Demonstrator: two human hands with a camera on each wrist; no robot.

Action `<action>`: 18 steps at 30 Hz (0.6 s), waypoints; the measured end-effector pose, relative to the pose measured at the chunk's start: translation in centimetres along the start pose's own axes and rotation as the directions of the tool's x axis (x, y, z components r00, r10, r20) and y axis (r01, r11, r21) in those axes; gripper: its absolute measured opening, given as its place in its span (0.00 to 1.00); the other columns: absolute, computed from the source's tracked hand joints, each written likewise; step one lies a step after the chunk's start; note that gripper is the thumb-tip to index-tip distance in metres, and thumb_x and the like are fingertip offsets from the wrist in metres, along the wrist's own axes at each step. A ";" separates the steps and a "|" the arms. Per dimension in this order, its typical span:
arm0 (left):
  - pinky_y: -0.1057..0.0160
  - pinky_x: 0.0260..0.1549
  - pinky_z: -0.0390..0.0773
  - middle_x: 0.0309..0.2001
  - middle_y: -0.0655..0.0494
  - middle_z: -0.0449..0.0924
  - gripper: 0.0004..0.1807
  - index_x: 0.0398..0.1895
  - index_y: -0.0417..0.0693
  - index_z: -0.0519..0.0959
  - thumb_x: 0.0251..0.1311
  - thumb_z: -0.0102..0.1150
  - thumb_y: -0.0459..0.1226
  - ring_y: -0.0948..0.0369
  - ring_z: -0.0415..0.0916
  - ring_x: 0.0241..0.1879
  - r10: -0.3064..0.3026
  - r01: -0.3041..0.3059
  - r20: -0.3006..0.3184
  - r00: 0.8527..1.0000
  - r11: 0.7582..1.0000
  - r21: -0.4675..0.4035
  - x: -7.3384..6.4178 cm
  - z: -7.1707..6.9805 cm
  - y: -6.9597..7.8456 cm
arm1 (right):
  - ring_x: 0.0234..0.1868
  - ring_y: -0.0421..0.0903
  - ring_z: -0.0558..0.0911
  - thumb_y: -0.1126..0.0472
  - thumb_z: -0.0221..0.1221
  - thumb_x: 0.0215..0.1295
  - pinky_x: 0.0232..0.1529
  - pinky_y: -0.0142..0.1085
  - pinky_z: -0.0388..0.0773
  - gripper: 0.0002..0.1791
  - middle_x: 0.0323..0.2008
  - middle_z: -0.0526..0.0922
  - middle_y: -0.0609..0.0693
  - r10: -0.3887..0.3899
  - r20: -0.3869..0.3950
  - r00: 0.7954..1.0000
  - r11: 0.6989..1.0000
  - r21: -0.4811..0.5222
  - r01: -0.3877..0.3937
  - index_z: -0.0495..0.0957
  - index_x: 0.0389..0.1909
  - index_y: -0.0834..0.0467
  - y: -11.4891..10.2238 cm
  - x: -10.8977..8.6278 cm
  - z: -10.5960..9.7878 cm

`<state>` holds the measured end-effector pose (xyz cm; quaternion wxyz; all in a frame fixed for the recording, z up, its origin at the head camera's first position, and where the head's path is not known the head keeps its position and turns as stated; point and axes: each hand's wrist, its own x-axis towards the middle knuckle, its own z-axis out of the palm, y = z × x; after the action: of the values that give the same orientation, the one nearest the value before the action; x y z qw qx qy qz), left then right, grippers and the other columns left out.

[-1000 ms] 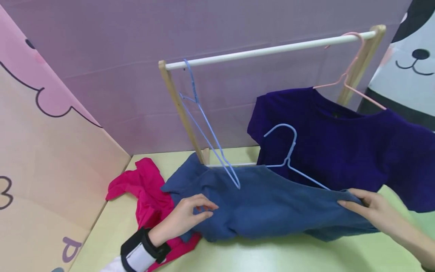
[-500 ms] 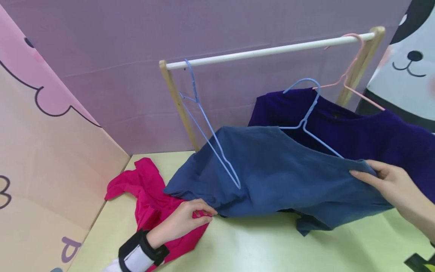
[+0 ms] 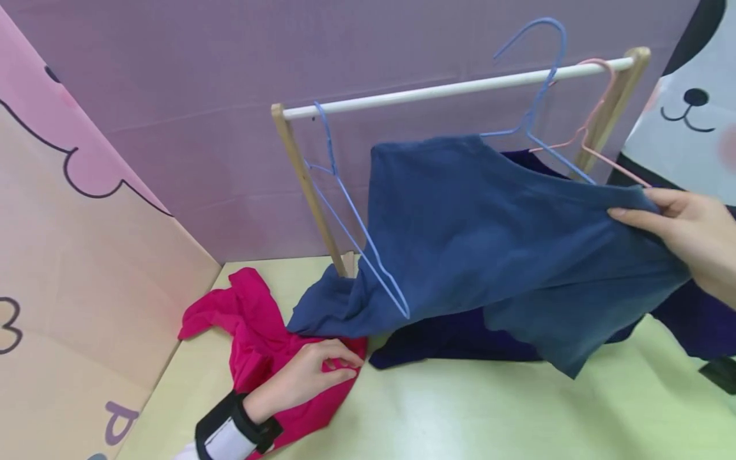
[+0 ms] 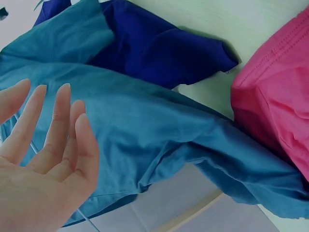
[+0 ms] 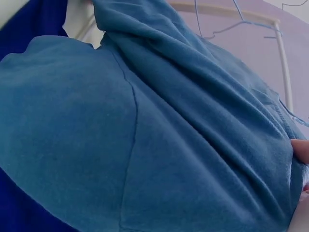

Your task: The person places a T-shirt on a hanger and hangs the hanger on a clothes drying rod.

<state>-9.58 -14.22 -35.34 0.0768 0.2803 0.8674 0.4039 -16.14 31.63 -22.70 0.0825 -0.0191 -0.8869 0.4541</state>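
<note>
My right hand [image 3: 692, 230] pinches a blue T-shirt [image 3: 460, 223] at its right shoulder, holding it up in front of the rack. A blue hanger [image 3: 542, 94] sits inside the shirt, its hook standing out of the neckline above the rail's height. In the right wrist view the shirt [image 5: 145, 121] fills most of the picture; only a bit of the thumb shows. My left hand [image 3: 313, 377] hovers over a bright pink garment [image 3: 253, 345], fingers loosely bent around nothing. The left wrist view shows that hand [image 4: 53, 159] with relaxed fingers in front of the shirt.
A small rack with a white rail [image 3: 431, 94] stands at the back. An unfilled blue hanger [image 3: 330, 144] hangs at its left end, in front of the shirt. A dark purple T-shirt [image 3: 466, 335] hangs at the right from a pink hanger [image 3: 585, 128].
My right hand has lifted the blue T-shirt and its hanger upward, from low over the table to rail height. The left hand has shifted slightly down, away from the shirt.
</note>
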 end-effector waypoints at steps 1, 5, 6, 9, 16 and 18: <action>0.55 0.35 0.77 0.35 0.59 0.78 0.09 0.39 0.56 0.77 0.52 0.58 0.41 0.67 0.72 0.34 -0.002 0.002 0.001 1.000 1.000 0.000 0.0 0.0 0.0 | 0.21 0.37 0.77 0.46 0.55 0.56 0.20 0.26 0.73 0.04 0.20 0.75 0.26 0.001 -0.001 1.000 1.000 -0.007 -0.001 0.72 0.27 0.29 -0.4 0.4 -0.3; 0.54 0.35 0.77 0.35 0.60 0.79 0.10 0.39 0.55 0.77 0.52 0.58 0.41 0.67 0.72 0.35 -0.006 0.006 0.005 1.000 1.000 0.002 -0.1 0.0 -0.2 | 0.20 0.36 0.76 0.45 0.56 0.55 0.18 0.27 0.72 0.07 0.19 0.74 0.26 -0.007 -0.014 1.000 0.999 -0.046 0.006 0.70 0.23 0.26 -1.5 1.8 -0.5; 0.55 0.35 0.77 0.35 0.60 0.79 0.09 0.39 0.56 0.77 0.52 0.58 0.41 0.67 0.72 0.35 -0.010 0.010 0.005 1.000 1.000 0.004 -0.2 0.0 -0.2 | 0.20 0.35 0.75 0.44 0.56 0.54 0.19 0.27 0.72 0.06 0.19 0.73 0.26 -0.012 -0.019 1.000 0.998 -0.060 0.011 0.70 0.23 0.26 -1.5 2.2 -0.4; 0.56 0.35 0.77 0.36 0.60 0.79 0.09 0.38 0.56 0.77 0.53 0.58 0.42 0.67 0.72 0.35 -0.015 0.015 0.004 1.000 1.000 0.012 -0.3 0.0 -0.3 | 0.21 0.34 0.76 0.42 0.55 0.53 0.20 0.25 0.72 0.06 0.25 0.73 0.25 -0.019 -0.018 1.000 0.997 -0.081 0.017 0.72 0.33 0.30 -1.0 2.9 0.0; 0.55 0.36 0.77 0.35 0.59 0.79 0.10 0.38 0.53 0.77 0.52 0.59 0.40 0.64 0.73 0.36 -0.010 0.011 -0.016 1.000 0.999 0.052 -0.2 -0.4 -1.2 | 0.22 0.32 0.76 0.41 0.55 0.54 0.21 0.25 0.73 0.02 0.48 0.77 0.47 0.004 0.004 1.000 0.996 -0.093 -0.004 0.70 0.27 0.30 0.7 3.4 1.0; 0.55 0.36 0.78 0.36 0.59 0.79 0.10 0.39 0.52 0.77 0.51 0.59 0.40 0.63 0.73 0.36 -0.017 0.019 -0.023 1.000 0.997 0.072 -0.2 -0.4 -1.6 | 0.21 0.36 0.77 0.42 0.55 0.54 0.20 0.26 0.74 0.04 0.33 0.82 0.41 0.003 0.017 1.000 0.996 -0.084 -0.002 0.71 0.24 0.30 0.8 3.3 1.2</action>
<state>-10.23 -15.42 -36.23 0.0607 0.2705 0.8847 0.3748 -19.63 31.46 -23.64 0.0735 -0.0198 -0.9058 0.4167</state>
